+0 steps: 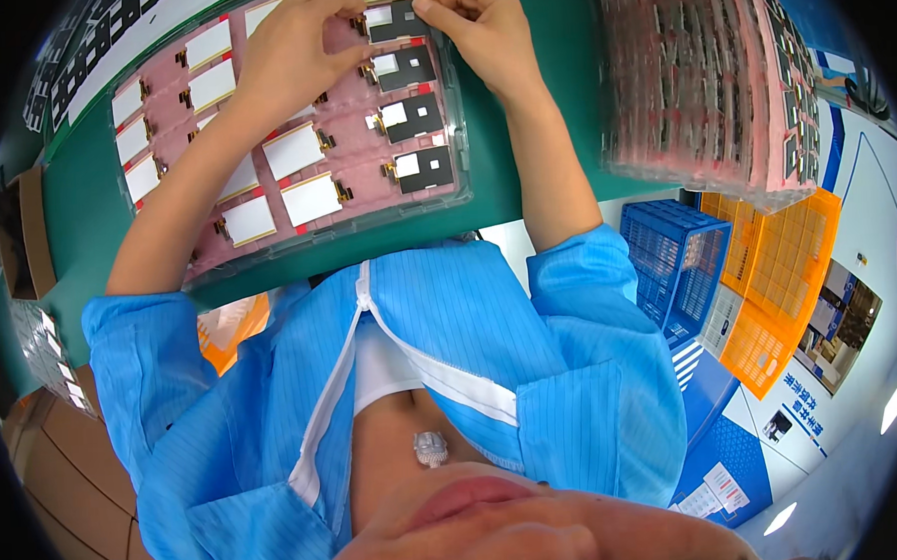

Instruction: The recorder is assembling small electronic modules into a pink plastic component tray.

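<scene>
On the left of the green desk (86, 221), a clear-rimmed tray with a pink bed (363, 162) carries columns of white-faced panels (295, 152), flat in their places; whether these are finished cannot be told. The left hand (298, 48) reaches over them, its thumb and forefinger spread apart with a gap between, the tips at the left side of the right-hand column; I see nothing clearly gripped there. In that column lie four dark-faced panels (413, 117), each with a white patch. At the top edge another panel, white where it shows, is partly cut off. The work seems to be part-way up this column, with the lower three dark pieces lying free of the fingers. At the uppermost dark one, the right hand (488, 33) brings thumb and forefinger close together by its right corner; whether they pinch anything cannot be told. Farther right stands a tall stack of similar loaded trays (700, 79).
</scene>
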Action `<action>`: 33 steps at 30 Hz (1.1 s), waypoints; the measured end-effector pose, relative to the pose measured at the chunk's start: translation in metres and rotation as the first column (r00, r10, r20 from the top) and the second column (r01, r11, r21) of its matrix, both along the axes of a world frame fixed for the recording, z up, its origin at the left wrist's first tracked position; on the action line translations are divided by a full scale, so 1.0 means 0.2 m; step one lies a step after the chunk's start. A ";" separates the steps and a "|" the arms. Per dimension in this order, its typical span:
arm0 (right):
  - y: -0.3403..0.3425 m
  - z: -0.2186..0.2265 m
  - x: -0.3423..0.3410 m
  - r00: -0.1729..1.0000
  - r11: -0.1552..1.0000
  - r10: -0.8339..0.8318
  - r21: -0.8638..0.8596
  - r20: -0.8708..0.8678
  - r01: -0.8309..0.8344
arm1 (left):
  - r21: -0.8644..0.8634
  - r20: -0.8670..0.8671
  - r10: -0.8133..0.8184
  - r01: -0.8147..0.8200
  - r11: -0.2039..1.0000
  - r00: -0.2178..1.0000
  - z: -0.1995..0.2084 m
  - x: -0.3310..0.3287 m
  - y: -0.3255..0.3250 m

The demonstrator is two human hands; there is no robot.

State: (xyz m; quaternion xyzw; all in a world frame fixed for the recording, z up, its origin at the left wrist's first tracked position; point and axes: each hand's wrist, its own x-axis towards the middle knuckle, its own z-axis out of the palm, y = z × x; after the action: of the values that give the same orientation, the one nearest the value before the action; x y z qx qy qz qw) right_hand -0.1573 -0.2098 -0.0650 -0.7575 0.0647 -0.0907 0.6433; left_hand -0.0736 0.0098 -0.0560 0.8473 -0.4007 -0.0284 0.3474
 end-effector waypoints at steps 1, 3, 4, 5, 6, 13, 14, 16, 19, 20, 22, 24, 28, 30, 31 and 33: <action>0.00 0.00 0.00 1.000 1.000 -0.002 -0.012 -0.011 0.001 | -0.007 0.013 -0.009 0.009 1.000 1.000 0.00 0.00 0.00; 0.00 -0.01 0.00 1.000 1.000 -0.003 -0.012 -0.004 0.003 | 0.001 0.003 -0.001 0.001 1.000 1.000 0.01 0.00 -0.01; 0.00 -0.01 0.00 1.000 1.000 -0.004 -0.012 0.005 0.004 | 0.009 -0.004 0.007 -0.007 1.000 1.000 0.02 -0.01 -0.01; 0.00 -0.01 0.00 1.000 1.000 -0.005 -0.013 0.003 0.005 | 0.008 -0.006 0.006 -0.006 1.000 1.000 0.04 -0.02 -0.02; 0.00 0.00 0.00 1.000 1.000 -0.006 -0.018 -0.005 0.006 | 0.008 -0.027 0.028 -0.028 1.000 0.999 0.09 -0.05 -0.03; 0.01 0.01 0.00 0.999 1.000 -0.005 -0.026 -0.032 0.004 | 0.007 -0.026 0.060 -0.060 0.998 0.998 0.09 -0.06 -0.04; 0.00 0.00 0.00 0.999 1.000 -0.008 -0.027 -0.033 0.007 | 0.006 -0.027 0.057 -0.057 0.998 0.998 0.10 -0.06 -0.04; 0.01 0.00 0.01 1.000 0.999 -0.013 -0.048 -0.029 0.011 | -0.005 -0.069 0.070 -0.071 0.997 0.995 0.11 -0.06 -0.04; 0.01 -0.01 0.01 1.000 0.998 -0.015 -0.057 -0.011 0.014 | -0.009 -0.061 0.062 -0.063 0.998 0.996 0.10 -0.06 -0.04; 0.01 -0.01 0.01 1.000 0.998 -0.017 -0.058 -0.013 0.016 | -0.009 -0.063 0.060 -0.061 0.998 0.996 0.10 -0.06 -0.04; 0.01 -0.02 0.01 1.000 1.000 -0.006 0.000 0.001 0.006 | 0.005 -0.088 0.084 -0.084 0.996 0.993 0.11 -0.06 -0.04; 0.02 -0.02 0.01 1.000 1.000 -0.001 0.018 0.005 0.001 | 0.012 -0.108 0.090 -0.089 0.996 0.990 0.12 -0.06 -0.05; 0.03 -0.01 0.00 1.000 1.000 -0.006 -0.009 0.025 0.006 | 0.029 -0.098 0.092 -0.090 0.996 0.991 0.12 -0.06 -0.04; 0.03 0.00 0.00 1.000 0.999 -0.011 -0.040 0.019 0.012 | 0.038 -0.106 0.098 -0.094 0.995 0.989 0.12 -0.06 -0.05; 0.03 0.01 -0.01 1.000 0.997 -0.016 -0.071 0.014 0.017 | 0.047 -0.114 0.104 -0.100 0.994 0.988 0.12 -0.06 -0.05; 0.04 0.01 -0.01 0.998 0.993 -0.034 -0.115 0.043 0.039 | 0.046 -0.123 0.107 -0.102 0.994 0.987 0.12 -0.06 -0.05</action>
State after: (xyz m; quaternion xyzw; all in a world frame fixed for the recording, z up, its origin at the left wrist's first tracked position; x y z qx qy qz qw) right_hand -0.1601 -0.2024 -0.0628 -0.7902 0.0599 -0.1218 0.5977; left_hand -0.0859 -0.0001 -0.0318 0.8703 -0.3327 -0.0712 0.3562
